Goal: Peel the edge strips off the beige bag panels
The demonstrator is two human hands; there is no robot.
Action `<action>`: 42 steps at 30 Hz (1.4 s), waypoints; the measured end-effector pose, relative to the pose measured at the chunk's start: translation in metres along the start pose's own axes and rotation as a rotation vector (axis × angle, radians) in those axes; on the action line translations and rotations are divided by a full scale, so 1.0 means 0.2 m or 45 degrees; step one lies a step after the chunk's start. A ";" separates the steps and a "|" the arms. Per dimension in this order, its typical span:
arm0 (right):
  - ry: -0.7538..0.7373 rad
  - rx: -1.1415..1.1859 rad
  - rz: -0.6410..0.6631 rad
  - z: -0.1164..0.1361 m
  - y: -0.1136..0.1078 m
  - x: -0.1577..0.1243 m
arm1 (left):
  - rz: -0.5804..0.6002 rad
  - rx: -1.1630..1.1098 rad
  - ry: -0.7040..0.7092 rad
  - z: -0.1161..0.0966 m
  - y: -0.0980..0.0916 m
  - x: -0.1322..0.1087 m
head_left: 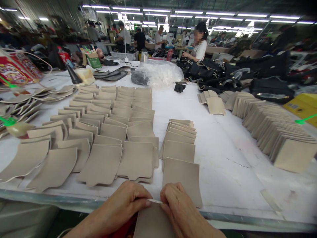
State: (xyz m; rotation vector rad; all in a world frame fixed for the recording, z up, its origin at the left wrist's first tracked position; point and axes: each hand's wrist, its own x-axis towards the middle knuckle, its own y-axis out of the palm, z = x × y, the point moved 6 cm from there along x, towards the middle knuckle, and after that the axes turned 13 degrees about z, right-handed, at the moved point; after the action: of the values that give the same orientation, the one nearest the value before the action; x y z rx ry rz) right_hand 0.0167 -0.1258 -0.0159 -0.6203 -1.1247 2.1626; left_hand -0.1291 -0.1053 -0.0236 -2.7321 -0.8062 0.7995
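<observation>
Both hands pinch the top edge of a beige leather panel (pixel 153 222) at the table's near edge. My left hand (pixel 130 197) grips the edge from the left, fingers closed. From the right, my right hand (pixel 177 202) closes on the same edge, a short way apart. A thin whitish strip of that edge shows between the fingertips; the panel's lower part runs out of view. Just beyond my right hand lies a row of overlapping beige panels (pixel 182 177). Several more rows of tabbed beige panels (pixel 135 158) spread to the left.
A long fanned row of beige pieces (pixel 294 153) lies right, near a yellow box (pixel 303 107). Bottles with green nozzles (pixel 18 128) stand at left. Farther back are a clear plastic bag (pixel 160 72), black bags (pixel 269 87) and a person (pixel 200 49) across the table.
</observation>
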 end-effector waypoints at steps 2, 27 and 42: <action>0.007 0.012 -0.032 0.00 -0.01 0.00 | -0.047 0.066 0.021 -0.02 0.00 0.00; -0.037 -0.064 0.038 -0.01 0.09 -0.03 | -0.020 0.569 -0.045 0.00 0.14 0.05; 0.082 0.254 0.150 -0.06 -0.01 -0.08 | -0.081 0.426 0.076 -0.05 0.15 0.06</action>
State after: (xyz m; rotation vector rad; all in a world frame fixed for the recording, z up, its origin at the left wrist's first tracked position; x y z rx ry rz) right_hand 0.0353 -0.1302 -0.0189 -0.6747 -0.8443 2.3023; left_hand -0.1017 -0.1248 -0.0310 -2.4111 -0.6740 0.7585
